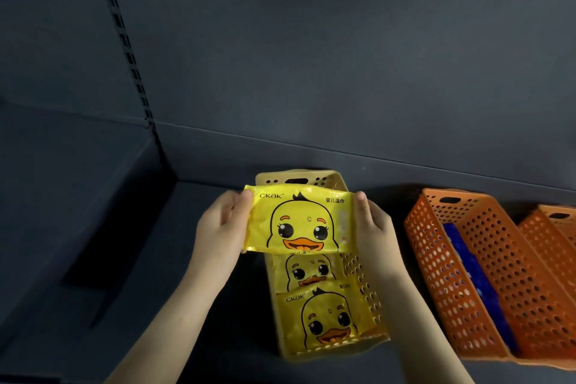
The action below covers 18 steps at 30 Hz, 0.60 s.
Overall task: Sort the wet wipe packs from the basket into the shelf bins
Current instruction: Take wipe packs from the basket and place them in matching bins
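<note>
Both forearms come up from the bottom edge, and between them sits a yellow bin (363, 284) on the dark shelf (218, 305). Lying flat at the bin's front end is a yellow duck-face wipe pack, call it the front pack (324, 318). Just behind that is a second pack (307, 271), partly tucked under the front one.

Above the middle of the bin, the person has a third duck pack, the held pack (299, 223), stretched sideways between two hands. The left hand (221, 224) grips its left end and the right hand (374, 227) grips its right end. On each, the thumb is up on the pack's top corner and the fingers wrap round behind. So both hands are closed on it, face toward the camera, not yet down in the bin.

Off to the right there's an orange bin (486, 274) near the yellow one but not touching it, with a blue pack (470, 271) lying inside. A second orange bin (551, 237) sits right against it, cut off by the edge.

Behind everything is the grey back wall (311, 56), with a slotted upright strip (124, 37) running down the left.
</note>
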Each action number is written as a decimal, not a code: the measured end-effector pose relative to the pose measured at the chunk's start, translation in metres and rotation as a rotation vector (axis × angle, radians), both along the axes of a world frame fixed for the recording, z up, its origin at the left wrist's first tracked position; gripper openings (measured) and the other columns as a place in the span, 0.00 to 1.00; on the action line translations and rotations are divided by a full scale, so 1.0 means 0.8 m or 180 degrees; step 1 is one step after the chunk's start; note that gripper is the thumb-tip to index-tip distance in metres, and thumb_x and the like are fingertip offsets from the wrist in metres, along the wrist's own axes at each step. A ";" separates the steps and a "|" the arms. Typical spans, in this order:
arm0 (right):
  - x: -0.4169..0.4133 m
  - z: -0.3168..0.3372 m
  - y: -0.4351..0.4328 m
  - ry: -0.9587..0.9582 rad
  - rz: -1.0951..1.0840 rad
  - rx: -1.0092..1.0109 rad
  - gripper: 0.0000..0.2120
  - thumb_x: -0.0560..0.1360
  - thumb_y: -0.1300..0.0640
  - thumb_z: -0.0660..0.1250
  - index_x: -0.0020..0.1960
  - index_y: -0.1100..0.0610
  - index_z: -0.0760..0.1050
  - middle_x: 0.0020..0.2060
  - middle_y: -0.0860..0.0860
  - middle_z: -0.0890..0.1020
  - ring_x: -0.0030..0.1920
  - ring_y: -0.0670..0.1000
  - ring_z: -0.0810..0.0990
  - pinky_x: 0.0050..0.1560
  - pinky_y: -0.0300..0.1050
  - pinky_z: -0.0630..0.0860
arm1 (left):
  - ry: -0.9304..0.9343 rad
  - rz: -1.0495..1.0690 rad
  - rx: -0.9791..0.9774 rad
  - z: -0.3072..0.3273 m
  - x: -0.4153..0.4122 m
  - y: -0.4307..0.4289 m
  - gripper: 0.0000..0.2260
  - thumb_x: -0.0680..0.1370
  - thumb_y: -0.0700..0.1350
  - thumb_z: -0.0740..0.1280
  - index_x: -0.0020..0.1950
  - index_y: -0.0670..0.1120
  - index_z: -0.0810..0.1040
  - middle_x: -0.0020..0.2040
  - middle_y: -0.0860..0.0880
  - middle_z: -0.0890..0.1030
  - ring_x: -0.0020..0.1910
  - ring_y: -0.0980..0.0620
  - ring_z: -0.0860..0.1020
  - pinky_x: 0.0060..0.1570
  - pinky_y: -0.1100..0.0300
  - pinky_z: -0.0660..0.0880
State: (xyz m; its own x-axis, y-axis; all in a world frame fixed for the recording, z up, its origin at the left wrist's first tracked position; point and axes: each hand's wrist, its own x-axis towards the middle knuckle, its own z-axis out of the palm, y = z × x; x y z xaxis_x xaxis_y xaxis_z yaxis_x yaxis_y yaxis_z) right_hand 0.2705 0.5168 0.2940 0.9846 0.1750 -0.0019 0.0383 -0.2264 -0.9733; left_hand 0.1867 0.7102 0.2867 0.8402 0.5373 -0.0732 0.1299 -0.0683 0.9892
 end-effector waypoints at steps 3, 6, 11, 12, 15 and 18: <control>0.007 -0.005 0.006 -0.0308 -0.0178 -0.0299 0.21 0.83 0.49 0.53 0.40 0.58 0.76 0.26 0.48 0.76 0.27 0.46 0.73 0.27 0.37 0.68 | -0.0074 0.0154 0.0266 -0.003 0.007 -0.006 0.21 0.78 0.61 0.58 0.39 0.43 0.74 0.34 0.45 0.76 0.31 0.50 0.73 0.33 0.56 0.70; 0.011 -0.016 0.007 -0.0823 -0.0515 -0.0681 0.24 0.83 0.50 0.53 0.33 0.62 0.67 0.24 0.51 0.67 0.25 0.45 0.63 0.26 0.40 0.59 | -0.0178 0.0387 0.0543 -0.009 0.011 -0.010 0.19 0.81 0.54 0.57 0.38 0.43 0.76 0.33 0.44 0.78 0.31 0.51 0.75 0.31 0.58 0.71; 0.006 -0.015 0.011 -0.1001 -0.0759 -0.0582 0.22 0.83 0.53 0.55 0.30 0.54 0.63 0.23 0.47 0.65 0.23 0.44 0.63 0.24 0.33 0.58 | -0.0215 0.0813 0.0625 -0.012 0.018 -0.013 0.22 0.82 0.51 0.59 0.34 0.38 0.72 0.28 0.43 0.72 0.27 0.56 0.69 0.27 0.64 0.64; 0.006 -0.015 0.011 -0.0959 -0.0740 -0.0539 0.22 0.83 0.53 0.55 0.30 0.54 0.63 0.23 0.47 0.65 0.23 0.44 0.62 0.24 0.33 0.58 | -0.0208 0.0835 0.0591 -0.012 0.018 -0.013 0.22 0.82 0.51 0.59 0.34 0.38 0.71 0.28 0.43 0.71 0.26 0.55 0.68 0.28 0.62 0.65; 0.012 -0.013 0.006 -0.0691 -0.0556 -0.0311 0.22 0.82 0.48 0.54 0.32 0.56 0.66 0.25 0.50 0.68 0.26 0.45 0.64 0.27 0.39 0.61 | -0.0239 0.0737 0.0419 -0.011 0.020 -0.015 0.23 0.82 0.54 0.58 0.38 0.37 0.74 0.32 0.38 0.76 0.31 0.42 0.74 0.32 0.48 0.71; 0.015 -0.010 -0.001 0.0388 -0.0086 0.0135 0.22 0.78 0.38 0.58 0.52 0.56 0.77 0.40 0.49 0.82 0.40 0.48 0.80 0.39 0.46 0.79 | -0.0395 0.0740 0.0302 -0.006 0.020 -0.024 0.21 0.82 0.53 0.57 0.40 0.38 0.75 0.35 0.37 0.77 0.34 0.38 0.76 0.32 0.45 0.73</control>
